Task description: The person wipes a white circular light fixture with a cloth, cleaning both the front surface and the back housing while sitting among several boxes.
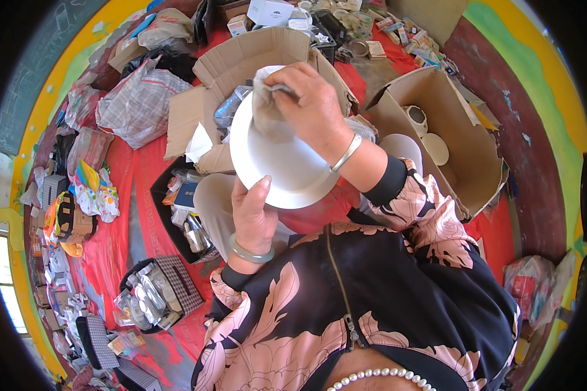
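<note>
A white plate (293,174) with a raised rim is held tilted over my lap. My left hand (252,212) grips its near-left edge, thumb over the rim and fingers hidden beneath. Bunched in my right hand (314,107) is a greyish cloth (267,114), pressed against the plate's far-left inner side. Behind the plate stands an open cardboard box (248,55) with its flaps spread. Through the gap beside the plate, clear plastic wrapping (231,107) shows inside that box.
To the right, an open cardboard box (463,166) contains white dishes (435,149). At my left are a dark bin (169,189) of small goods and a checkered basket (176,287) of clear packages. A checkered bag (140,101) sits farther back, on red sheeting (120,241).
</note>
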### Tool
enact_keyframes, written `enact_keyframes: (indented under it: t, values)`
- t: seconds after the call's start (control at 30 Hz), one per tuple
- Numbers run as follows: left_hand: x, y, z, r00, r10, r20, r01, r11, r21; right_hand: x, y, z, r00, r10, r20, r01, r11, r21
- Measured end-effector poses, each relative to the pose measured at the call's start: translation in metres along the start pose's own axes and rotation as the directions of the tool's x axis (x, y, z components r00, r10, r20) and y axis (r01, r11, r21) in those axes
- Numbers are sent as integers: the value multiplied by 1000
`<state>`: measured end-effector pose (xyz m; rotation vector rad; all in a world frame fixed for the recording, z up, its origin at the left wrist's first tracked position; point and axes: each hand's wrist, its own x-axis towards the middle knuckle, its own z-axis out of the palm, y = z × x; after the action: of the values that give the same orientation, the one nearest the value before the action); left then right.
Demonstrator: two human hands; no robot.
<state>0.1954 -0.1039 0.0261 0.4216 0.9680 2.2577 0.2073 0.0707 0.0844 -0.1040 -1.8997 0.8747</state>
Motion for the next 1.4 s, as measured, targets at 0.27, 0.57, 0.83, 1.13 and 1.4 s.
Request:
enact_keyframes:
  t: [0.27, 0.57, 0.83, 1.13, 1.4]
  values:
    - [5, -9, -12, 999, 17, 29, -17, 1000, 10, -29, -43, 8, 912, -329, 245, 289, 939, 185]
    - [1, -4, -5, 999, 44, -28, -41, 993, 115, -6, 13, -10, 998, 46, 48, -40, 992, -122]
    - [4, -3, -3, 999, 38, -36, -34, 993, 112, -11, 26, -27, 996, 83, 26, -74, 966, -249]
    - [5, 2, -9, 997, -31, -73, 25, 996, -80, -48, -13, -5, 863, -181, 472, 171, 983, 65]
    - [7, 11, -4, 999, 41, -35, -39, 997, 64, -41, -19, -20, 638, -438, 634, 554, 832, 17]
